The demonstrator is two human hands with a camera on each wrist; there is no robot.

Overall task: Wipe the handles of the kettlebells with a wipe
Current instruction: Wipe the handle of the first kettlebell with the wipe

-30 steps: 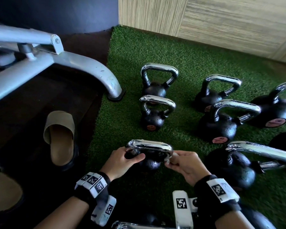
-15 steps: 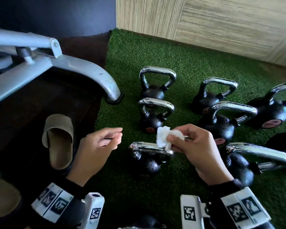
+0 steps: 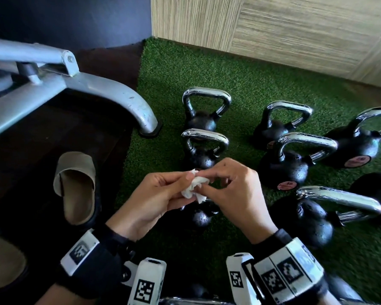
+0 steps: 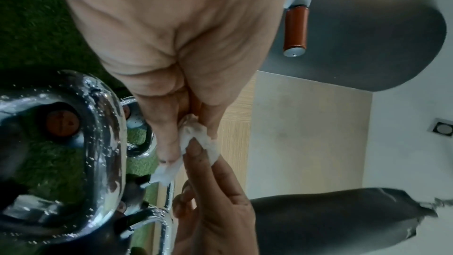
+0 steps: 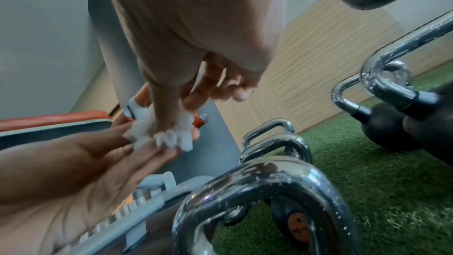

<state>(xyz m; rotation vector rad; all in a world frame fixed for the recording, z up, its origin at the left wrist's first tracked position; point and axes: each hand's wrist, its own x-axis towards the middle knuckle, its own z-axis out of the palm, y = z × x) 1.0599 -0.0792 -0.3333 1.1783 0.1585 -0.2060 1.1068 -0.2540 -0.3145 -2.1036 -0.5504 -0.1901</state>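
Now the left hand [image 3: 154, 194] has joined the right hand [image 3: 233, 194], both pinching the wipe [image 3: 194, 188] (white, crumpled).

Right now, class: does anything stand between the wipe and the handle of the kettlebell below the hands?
Nothing visible does. Both hands, left hand and right hand, pinch the wipe in open air just above the handle.

My left hand [image 3: 156, 194] and right hand [image 3: 235, 190] cover the handle of the nearest kettlebell [image 3: 201, 216]; only its black body shows beneath them. Most of the wipe [image 3: 194, 188] is buried between my fingers. The rightmost kettlebell [image 3: 361, 144] is cut by the frame edge. The weight labels are too small to read.
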